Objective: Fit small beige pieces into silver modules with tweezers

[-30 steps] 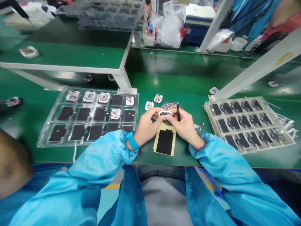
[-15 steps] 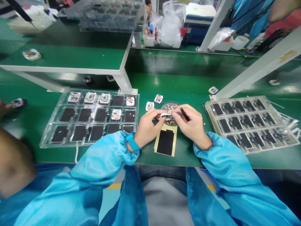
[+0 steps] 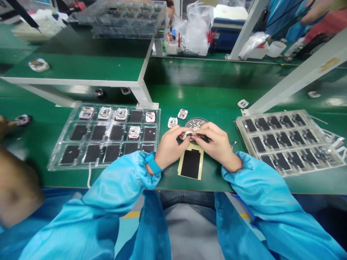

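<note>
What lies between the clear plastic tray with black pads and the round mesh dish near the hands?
In the head view, one small metal-framed part and another lie on the green bench between the clear plastic tray and the round mesh dish.

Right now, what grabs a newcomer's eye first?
The left hand pinches a small silver part, the right hand holds a thin black tool, both above a round perforated metal dish. A clear plastic tray of black pads and silver modules lies left, a clear sheet of black pads right.
</note>
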The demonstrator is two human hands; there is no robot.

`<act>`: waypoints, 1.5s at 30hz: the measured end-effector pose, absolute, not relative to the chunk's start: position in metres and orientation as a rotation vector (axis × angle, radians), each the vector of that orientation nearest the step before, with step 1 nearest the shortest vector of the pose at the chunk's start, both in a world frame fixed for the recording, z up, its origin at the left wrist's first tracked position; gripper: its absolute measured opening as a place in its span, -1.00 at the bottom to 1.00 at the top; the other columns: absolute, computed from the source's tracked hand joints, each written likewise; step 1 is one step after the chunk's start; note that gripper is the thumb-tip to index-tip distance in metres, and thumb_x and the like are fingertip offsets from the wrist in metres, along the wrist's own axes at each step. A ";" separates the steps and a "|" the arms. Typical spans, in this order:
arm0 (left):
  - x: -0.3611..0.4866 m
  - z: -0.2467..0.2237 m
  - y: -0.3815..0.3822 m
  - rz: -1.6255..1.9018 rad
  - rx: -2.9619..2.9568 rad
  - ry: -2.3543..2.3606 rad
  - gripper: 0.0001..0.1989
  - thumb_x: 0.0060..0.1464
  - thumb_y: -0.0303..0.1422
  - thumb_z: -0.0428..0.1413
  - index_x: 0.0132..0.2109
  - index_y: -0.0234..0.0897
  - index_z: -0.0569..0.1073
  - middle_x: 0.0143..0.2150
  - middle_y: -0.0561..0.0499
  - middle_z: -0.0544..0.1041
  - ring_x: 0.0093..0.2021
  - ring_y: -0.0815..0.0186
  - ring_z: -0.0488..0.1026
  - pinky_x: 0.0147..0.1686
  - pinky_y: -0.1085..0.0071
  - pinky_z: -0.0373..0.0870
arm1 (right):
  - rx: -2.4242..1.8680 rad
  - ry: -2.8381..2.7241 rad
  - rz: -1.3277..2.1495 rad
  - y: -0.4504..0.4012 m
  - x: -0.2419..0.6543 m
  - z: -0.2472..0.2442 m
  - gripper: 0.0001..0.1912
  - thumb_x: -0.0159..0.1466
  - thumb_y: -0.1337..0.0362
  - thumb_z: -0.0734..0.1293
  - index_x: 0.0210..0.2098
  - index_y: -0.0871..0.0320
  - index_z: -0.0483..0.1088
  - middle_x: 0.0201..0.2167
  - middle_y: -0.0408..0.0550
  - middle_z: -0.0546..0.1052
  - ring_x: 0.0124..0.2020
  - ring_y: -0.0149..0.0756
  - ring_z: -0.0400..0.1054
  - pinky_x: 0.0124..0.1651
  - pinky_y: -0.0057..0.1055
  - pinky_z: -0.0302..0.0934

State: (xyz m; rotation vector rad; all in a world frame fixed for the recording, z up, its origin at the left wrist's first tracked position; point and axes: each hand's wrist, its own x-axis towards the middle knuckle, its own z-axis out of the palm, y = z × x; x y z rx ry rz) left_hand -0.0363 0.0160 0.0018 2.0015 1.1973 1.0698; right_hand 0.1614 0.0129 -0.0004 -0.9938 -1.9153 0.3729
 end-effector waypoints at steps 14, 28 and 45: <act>-0.058 0.040 0.076 0.615 2.294 1.411 -0.74 0.14 -0.37 0.21 -0.01 -0.18 0.60 -0.38 0.00 0.57 -0.42 0.22 0.46 -0.33 0.28 0.39 | -1.344 -1.981 0.414 0.023 0.180 -0.002 -0.84 0.43 0.21 0.30 -0.10 0.10 0.49 -0.15 0.03 0.53 -0.12 -0.15 0.44 -0.06 -0.22 0.32; -0.060 0.018 0.166 0.117 2.577 1.219 -0.37 0.06 -0.11 0.32 0.26 -0.12 0.46 0.35 -0.18 0.36 0.36 -0.13 0.21 0.29 -0.08 0.10 | -1.318 -1.675 0.600 0.027 0.189 0.011 -0.88 0.30 0.25 0.42 -0.23 0.12 0.61 -0.29 -0.05 0.56 -0.24 -0.22 0.46 -0.18 -0.26 0.32; -0.057 0.018 0.038 0.799 1.206 0.738 -0.47 -0.12 -0.43 0.43 -0.03 -0.21 0.37 -0.18 -0.04 0.63 -0.17 0.24 0.63 -0.13 0.26 0.59 | -1.279 -1.714 0.772 0.009 0.183 0.031 -0.48 0.46 -0.06 0.20 -0.42 0.11 0.54 -0.55 -0.11 0.51 -0.49 -0.34 0.40 -0.36 -0.36 0.28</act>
